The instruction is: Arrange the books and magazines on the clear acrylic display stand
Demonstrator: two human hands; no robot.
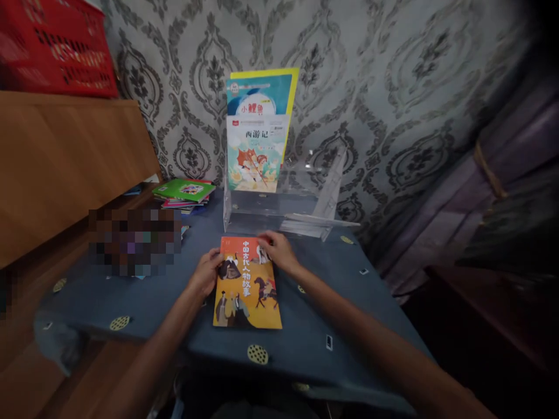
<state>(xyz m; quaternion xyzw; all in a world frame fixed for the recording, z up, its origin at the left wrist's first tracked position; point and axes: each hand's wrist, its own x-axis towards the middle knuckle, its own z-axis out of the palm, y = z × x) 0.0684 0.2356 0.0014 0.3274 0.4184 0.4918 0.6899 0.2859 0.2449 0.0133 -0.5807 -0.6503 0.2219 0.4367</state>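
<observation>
An orange and yellow book (247, 291) with white Chinese lettering down its cover is tilted up slightly over the blue tablecloth, front side showing. My left hand (207, 272) grips its upper left edge, thumb at the cover and the other fingers partly hidden. At the top right corner, my right hand (278, 250) holds the book with bent fingers. Just beyond it stands a clear acrylic book rack (279, 221). Upright in the rack's left side are a pale illustrated book (255, 154), a teal book (282, 96) behind it and a yellow-edged book (295, 87) at the back.
A stack of books with a green one (186, 189) on top lies at the table's back left. Nearer is a pixelated patch. A wooden cabinet (65, 169) carrying a red basket (65, 52) stands left. Patterned wallpaper is behind; a dark curtain (458, 192) hangs right.
</observation>
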